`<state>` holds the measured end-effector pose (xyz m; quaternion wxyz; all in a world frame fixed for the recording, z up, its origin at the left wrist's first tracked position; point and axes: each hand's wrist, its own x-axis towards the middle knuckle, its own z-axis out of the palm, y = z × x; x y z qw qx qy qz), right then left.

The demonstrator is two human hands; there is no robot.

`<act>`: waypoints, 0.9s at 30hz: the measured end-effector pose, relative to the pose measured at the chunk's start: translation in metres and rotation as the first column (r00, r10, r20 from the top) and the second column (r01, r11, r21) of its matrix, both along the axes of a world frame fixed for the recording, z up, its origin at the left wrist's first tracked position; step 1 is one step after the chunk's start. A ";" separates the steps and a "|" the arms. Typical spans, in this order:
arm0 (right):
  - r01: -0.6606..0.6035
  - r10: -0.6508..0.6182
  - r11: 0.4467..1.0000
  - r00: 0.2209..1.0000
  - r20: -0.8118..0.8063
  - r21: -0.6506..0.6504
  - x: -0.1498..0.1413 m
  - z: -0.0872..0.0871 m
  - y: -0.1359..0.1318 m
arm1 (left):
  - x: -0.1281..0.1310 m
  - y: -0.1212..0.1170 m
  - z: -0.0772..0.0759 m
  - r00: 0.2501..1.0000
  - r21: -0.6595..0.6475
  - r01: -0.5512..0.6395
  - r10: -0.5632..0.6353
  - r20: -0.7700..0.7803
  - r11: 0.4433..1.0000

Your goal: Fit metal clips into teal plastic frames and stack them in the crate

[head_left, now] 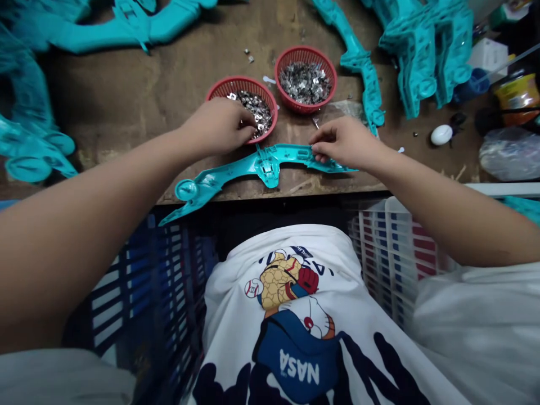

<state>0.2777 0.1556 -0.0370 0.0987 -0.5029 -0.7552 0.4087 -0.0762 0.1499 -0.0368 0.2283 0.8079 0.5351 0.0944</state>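
Fingers point(248, 119) of the left hand point(220, 125) curl over the left red basket point(240, 80), down among its metal clips point(257, 108); whether they pinch one, I cannot tell. The right hand point(348, 140) has its thumb and fingertips drawn together at the right part of a teal strip point(268, 164); what it grips, if anything, is hidden. That strip lies along the near edge of the table point(139, 101), on the near side of the baskets, its left tip jutting past the edge.

Taking a single clip is best done by its flat face, eased free of the heap, since thin bent metal probably snags and may scratch. A light steadying touch should keep the overhanging strip from sliding.

The strip is glossy moulded plastic, bowed, with a round disc near its left end and a blocky bracket mid-length. The right red basket point(306, 108) has slotted walls and shiny pieces heaped inside. The tabletop is brown and scuffed; similar teal mouldings point(31, 101) lie at left.
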 end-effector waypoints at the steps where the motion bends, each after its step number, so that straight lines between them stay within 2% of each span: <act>1: -0.004 0.004 1.000 1.000 -0.009 -0.005 0.001 0.000 0.002 | 0.001 0.001 0.000 0.999 -0.035 -0.037 0.036 -0.034 0.999; 3: -0.034 0.034 0.999 0.999 -0.039 -0.006 0.002 0.000 0.005 | 0.004 0.003 0.003 0.988 -0.083 -0.108 0.097 -0.117 0.991; 5: -0.070 0.070 0.998 0.997 -0.038 0.006 0.001 -0.001 0.006 | 0.006 0.003 0.006 0.983 -0.087 -0.128 0.115 -0.140 0.988; 8: -0.088 0.087 0.994 0.996 0.034 0.059 0.000 0.000 0.005 | 0.002 0.006 0.002 0.986 -0.082 -0.090 0.078 -0.146 0.993; 11: -0.096 0.087 0.989 0.992 0.088 0.110 -0.003 0.002 0.003 | -0.007 0.012 -0.009 0.994 -0.084 -0.056 0.047 -0.099 0.995; 14: -0.111 0.089 0.984 0.984 0.153 0.142 -0.008 0.008 -0.001 | -0.016 0.020 -0.019 0.997 -0.103 -0.047 0.040 -0.072 0.994; 17: -0.157 0.112 0.970 0.966 0.232 0.186 -0.014 0.015 -0.007 | -0.021 0.026 -0.024 0.994 -0.061 0.012 -0.018 -0.105 0.998; 21: -0.234 0.165 0.949 0.939 0.301 0.212 -0.018 0.019 -0.015 | -0.019 0.025 -0.022 0.989 -0.045 0.017 -0.023 -0.148 0.999; 25: -0.190 0.110 0.952 0.945 0.309 0.241 -0.016 0.018 -0.020 | -0.013 0.016 -0.017 0.990 -0.052 -0.057 0.050 -0.131 0.997; 27: -0.218 0.137 0.947 0.938 0.319 0.235 -0.012 0.020 -0.019 | -0.011 0.013 -0.014 0.987 -0.036 -0.081 0.075 -0.142 0.996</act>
